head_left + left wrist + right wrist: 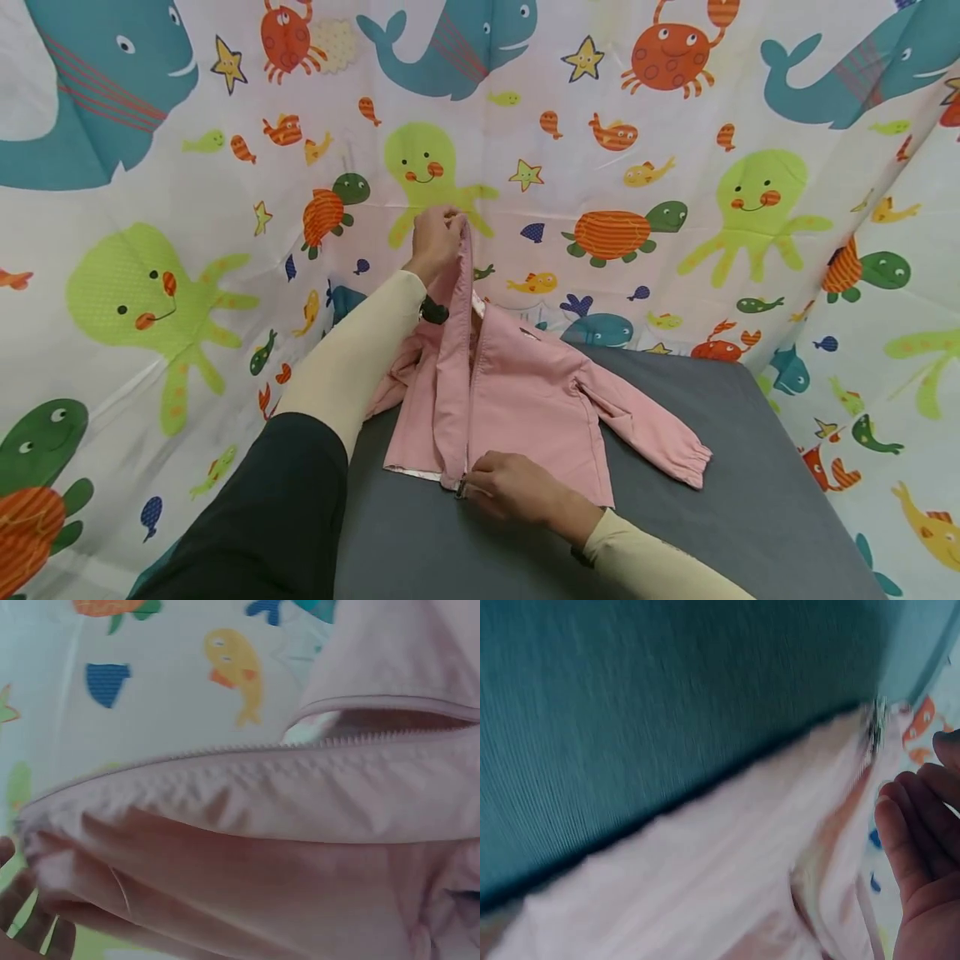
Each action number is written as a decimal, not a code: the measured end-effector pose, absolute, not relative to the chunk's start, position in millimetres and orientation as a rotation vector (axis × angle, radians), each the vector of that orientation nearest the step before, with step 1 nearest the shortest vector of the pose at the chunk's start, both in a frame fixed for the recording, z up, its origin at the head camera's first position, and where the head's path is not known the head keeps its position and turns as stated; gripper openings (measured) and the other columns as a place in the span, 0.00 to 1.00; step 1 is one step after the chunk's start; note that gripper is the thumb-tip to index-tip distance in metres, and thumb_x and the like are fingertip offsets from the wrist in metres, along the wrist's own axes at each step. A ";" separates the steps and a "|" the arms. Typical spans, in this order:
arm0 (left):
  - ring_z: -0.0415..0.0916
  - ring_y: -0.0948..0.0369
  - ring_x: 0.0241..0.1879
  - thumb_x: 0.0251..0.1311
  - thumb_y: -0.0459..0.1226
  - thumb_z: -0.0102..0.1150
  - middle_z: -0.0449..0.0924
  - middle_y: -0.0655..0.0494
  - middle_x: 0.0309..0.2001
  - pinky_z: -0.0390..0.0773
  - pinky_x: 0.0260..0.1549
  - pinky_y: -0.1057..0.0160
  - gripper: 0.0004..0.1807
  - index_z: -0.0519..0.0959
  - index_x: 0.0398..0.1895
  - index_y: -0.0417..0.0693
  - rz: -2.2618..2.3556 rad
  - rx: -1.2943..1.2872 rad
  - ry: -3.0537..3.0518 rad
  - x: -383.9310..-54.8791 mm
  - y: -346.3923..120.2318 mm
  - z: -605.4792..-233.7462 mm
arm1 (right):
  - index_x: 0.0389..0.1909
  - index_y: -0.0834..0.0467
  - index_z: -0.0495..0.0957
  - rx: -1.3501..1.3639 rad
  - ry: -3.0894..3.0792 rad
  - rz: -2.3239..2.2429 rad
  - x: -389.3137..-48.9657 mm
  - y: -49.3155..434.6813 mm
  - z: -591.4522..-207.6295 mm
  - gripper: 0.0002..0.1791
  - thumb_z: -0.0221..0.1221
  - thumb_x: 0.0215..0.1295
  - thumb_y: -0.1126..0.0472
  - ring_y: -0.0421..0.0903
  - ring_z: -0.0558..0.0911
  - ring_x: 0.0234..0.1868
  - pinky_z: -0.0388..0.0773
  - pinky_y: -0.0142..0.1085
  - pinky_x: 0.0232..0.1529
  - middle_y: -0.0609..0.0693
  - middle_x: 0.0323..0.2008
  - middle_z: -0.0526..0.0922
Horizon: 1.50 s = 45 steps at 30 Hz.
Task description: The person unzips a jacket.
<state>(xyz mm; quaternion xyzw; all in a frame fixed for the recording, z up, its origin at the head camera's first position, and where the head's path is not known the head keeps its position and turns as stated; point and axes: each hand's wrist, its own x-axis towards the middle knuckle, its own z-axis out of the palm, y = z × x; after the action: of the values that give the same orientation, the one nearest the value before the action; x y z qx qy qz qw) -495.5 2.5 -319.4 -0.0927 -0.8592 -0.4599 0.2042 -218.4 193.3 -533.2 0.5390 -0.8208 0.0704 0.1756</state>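
A pink jacket [536, 392] lies spread with its front unzipped near the top. My left hand [437, 242] holds the upper end of the front edge, raised high above the rest. The zipper teeth [262, 748] run along that lifted edge in the left wrist view, with the fingers of the left hand [34, 915] at its end. Down at the hem is the metal zipper slider [876, 727]. My right hand [517, 487] is right beside it, fingers loosely bent; in the right wrist view no cloth shows between the fingers and thumb of the right hand [926, 840].
A grey-covered table [675, 533] lies under the jacket. Behind and at both sides hangs a white curtain [517, 217] printed with sea animals. The jacket's sleeve [652, 425] stretches out to the right. A dark-clad leg [262, 508] is at the lower left.
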 end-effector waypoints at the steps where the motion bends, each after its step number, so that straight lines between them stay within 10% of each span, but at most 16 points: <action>1: 0.86 0.57 0.43 0.84 0.43 0.56 0.91 0.47 0.52 0.78 0.38 0.61 0.18 0.86 0.65 0.47 -1.280 -0.280 -2.395 -495.0 0.3 -324.7 | 0.47 0.53 0.91 1.496 -2.351 0.209 -220.5 194.4 -530.4 0.09 0.74 0.69 0.59 0.39 0.87 0.41 0.85 0.31 0.45 0.44 0.39 0.89; 7: 0.67 0.54 0.23 0.82 0.39 0.58 0.89 0.37 0.52 0.69 0.30 0.58 0.23 0.79 0.74 0.42 -1.222 -0.385 -2.330 -490.1 -9.4 -347.0 | 0.59 0.59 0.88 1.293 -2.543 0.256 -234.0 204.7 -513.8 0.18 0.72 0.72 0.58 0.48 0.89 0.56 0.87 0.42 0.57 0.52 0.54 0.90; 13: 0.86 0.47 0.62 0.81 0.40 0.61 0.85 0.41 0.66 0.81 0.66 0.51 0.21 0.83 0.69 0.38 -1.192 -0.470 -2.232 -479.8 -14.9 -366.1 | 0.67 0.62 0.83 1.088 -2.633 0.351 -253.4 218.4 -511.7 0.26 0.71 0.73 0.57 0.55 0.87 0.64 0.85 0.51 0.64 0.58 0.62 0.88; 21: 0.88 0.41 0.56 0.76 0.37 0.67 0.80 0.44 0.73 0.87 0.50 0.43 0.27 0.79 0.75 0.48 -1.171 -0.571 -2.168 -437.7 -32.8 -439.4 | 0.71 0.67 0.78 0.859 -2.707 0.493 -276.0 228.4 -516.6 0.32 0.72 0.71 0.56 0.63 0.81 0.70 0.79 0.59 0.69 0.64 0.67 0.84; 35: 0.88 0.39 0.54 0.69 0.38 0.73 0.89 0.34 0.52 0.85 0.55 0.40 0.20 0.87 0.57 0.33 -1.158 -0.501 -2.452 -320.1 -61.3 -549.5 | 0.70 0.72 0.76 0.803 -2.776 0.535 -304.1 215.1 -515.3 0.34 0.71 0.72 0.55 0.68 0.80 0.69 0.76 0.62 0.71 0.69 0.66 0.82; 41: 0.77 0.60 0.28 0.65 0.47 0.75 0.81 0.56 0.26 0.77 0.31 0.58 0.15 0.85 0.29 0.46 -0.959 -0.535 -2.673 -271.7 -58.1 -574.0 | 0.70 0.71 0.76 0.919 -2.845 0.545 -300.5 200.5 -535.8 0.37 0.73 0.70 0.51 0.66 0.83 0.66 0.77 0.60 0.70 0.67 0.64 0.84; 45: 0.70 0.63 0.26 0.61 0.54 0.74 0.72 0.64 0.22 0.70 0.32 0.59 0.20 0.77 0.23 0.55 -0.751 -0.608 -2.833 -250.1 -53.0 -581.0 | 0.56 0.67 0.82 0.951 -2.867 0.508 -294.1 190.3 -555.6 0.27 0.75 0.66 0.52 0.59 0.86 0.51 0.81 0.56 0.59 0.61 0.50 0.88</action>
<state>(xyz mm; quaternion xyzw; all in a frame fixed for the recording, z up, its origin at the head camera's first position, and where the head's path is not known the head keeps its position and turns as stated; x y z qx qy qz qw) -250.1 -53.0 -581.0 -0.2026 -0.9439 -0.2502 0.0743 -294.1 190.3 -555.6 0.3102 -0.9353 0.1656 0.0392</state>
